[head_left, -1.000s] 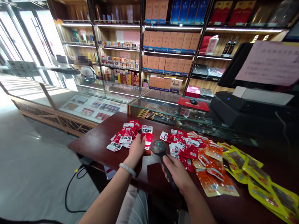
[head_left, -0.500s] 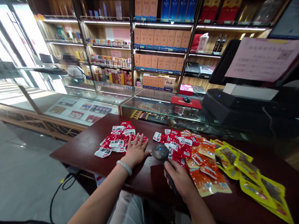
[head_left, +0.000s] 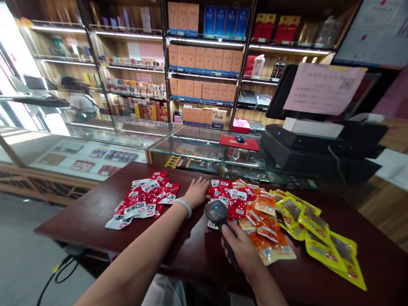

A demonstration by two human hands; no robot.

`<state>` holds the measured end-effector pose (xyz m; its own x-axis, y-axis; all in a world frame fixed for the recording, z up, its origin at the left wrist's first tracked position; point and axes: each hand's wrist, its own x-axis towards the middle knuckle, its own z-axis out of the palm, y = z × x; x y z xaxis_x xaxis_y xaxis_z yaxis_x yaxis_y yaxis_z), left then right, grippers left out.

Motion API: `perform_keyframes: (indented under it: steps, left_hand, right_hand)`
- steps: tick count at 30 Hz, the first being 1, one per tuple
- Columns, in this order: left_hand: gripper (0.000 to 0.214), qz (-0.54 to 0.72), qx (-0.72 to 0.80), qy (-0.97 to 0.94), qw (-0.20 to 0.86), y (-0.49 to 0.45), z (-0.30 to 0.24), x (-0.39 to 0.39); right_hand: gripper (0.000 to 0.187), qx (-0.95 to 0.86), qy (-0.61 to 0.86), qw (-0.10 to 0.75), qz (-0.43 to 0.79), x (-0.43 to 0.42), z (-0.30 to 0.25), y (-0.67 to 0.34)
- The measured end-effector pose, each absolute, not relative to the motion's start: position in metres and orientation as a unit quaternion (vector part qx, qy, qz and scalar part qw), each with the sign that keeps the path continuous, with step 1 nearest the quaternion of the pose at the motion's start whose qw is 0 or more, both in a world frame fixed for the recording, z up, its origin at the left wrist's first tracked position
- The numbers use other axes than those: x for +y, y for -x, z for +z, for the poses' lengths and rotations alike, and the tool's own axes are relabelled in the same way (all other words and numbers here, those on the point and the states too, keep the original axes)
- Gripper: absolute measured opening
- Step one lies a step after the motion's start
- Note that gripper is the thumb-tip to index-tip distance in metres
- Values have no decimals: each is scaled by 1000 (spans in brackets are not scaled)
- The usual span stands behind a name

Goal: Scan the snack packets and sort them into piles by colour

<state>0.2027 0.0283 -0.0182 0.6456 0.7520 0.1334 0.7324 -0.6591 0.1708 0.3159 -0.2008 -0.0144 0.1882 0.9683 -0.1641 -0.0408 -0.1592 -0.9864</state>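
Observation:
My right hand [head_left: 239, 245] is wrapped round the handle of a black handheld barcode scanner [head_left: 216, 212], its head raised above the table. My left hand [head_left: 197, 193], with a pale bangle on the wrist, stretches flat with fingers apart. Its fingertips are at the left edge of a pile of red and white snack packets [head_left: 237, 207]; whether they touch is unclear. To the left lies a second heap of red and white snack packets [head_left: 144, 196]. Orange snack packets [head_left: 267, 224] lie right of the scanner, and yellow snack bags [head_left: 324, 238] spread farther right.
Behind the dark red table [head_left: 82, 214] stand glass display counters [head_left: 186, 144]. A monitor with a pink paper notice [head_left: 324, 89] sits at the right, and a mouse [head_left: 240, 139] rests on a red mat. Boxed goods fill the shelves; a person [head_left: 81, 101] is at the far left.
My left hand has moved right, from the left red packets to the edge of the right pile. My right hand still holds the scanner. The camera view has shifted slightly rightward.

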Motion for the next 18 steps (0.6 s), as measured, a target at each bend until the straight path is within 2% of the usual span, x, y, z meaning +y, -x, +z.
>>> perform_keyframes:
  steps: [6, 10, 14, 18]
  left_hand:
    - [50, 105, 484, -867, 44, -184, -7, 7]
    - [42, 151, 586, -786, 126, -157, -10, -30]
    - [37, 220, 587, -755, 193, -140, -16, -64]
    - [40, 277, 587, -732, 209, -124, -14, -78]
  right_hand:
    - [49, -374, 583, 536, 482, -214, -19, -326]
    - [48, -353, 563, 567, 487, -212, -23, -318]
    - [50, -360, 530, 581, 503, -204, -20, -303]
    - [52, -375, 514, 566, 524, -199, -11, -287]
